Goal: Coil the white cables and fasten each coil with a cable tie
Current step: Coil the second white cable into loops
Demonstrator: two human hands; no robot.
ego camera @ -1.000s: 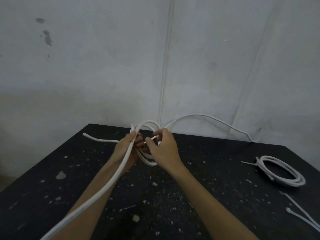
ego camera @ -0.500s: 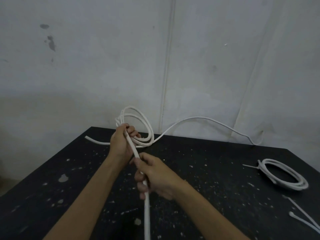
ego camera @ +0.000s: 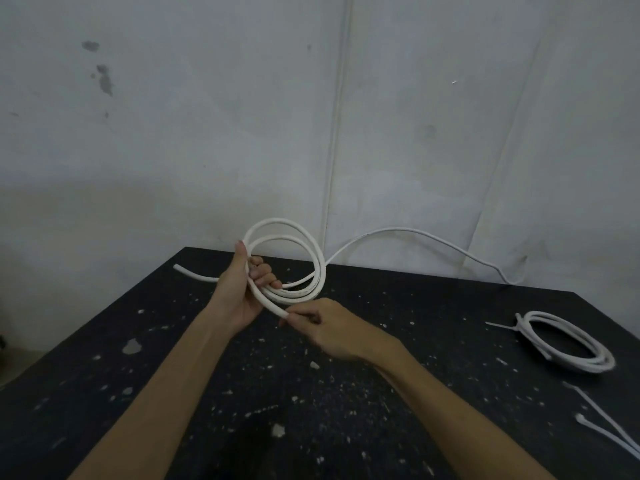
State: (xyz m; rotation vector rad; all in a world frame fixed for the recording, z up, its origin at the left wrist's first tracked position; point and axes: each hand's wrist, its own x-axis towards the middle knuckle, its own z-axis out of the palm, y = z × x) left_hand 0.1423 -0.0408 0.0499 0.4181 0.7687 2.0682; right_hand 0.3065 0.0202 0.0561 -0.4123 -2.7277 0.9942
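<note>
Above the far middle of the black table (ego camera: pixel 166 393), head view:

- The left hand (ego camera: pixel 239 299) holds the white cable (ego camera: pixel 277 220) up off the surface. Its fingers are curled round the left side of the loops, with the thumb up along the outside. There are two or three loops; I can't count them exactly where they overlap.
- The right hand (ego camera: pixel 332 332) is just near-right of the coil. Thumb and forefinger pinch the cable's near end, and the other fingers are curled under the palm.
- From the coil's right side the cable runs right, arcs up against the grey wall (ego camera: pixel 207 133), then drops behind the table's far-right edge.
- A short stub of cable (ego camera: pixel 194 274) lies on the table at far left, sticking out from behind the left hand.
- A second coil (ego camera: pixel 602 362) lies flat on the right of the table, well apart from both hands. It is cinched at its left side by a cable tie (ego camera: pixel 498 325), whose tail points left.
- Loose cable ties (ego camera: pixel 580 418) lie at the near right and run off the frame edge.
- The table top is speckled with pale flecks.
</note>
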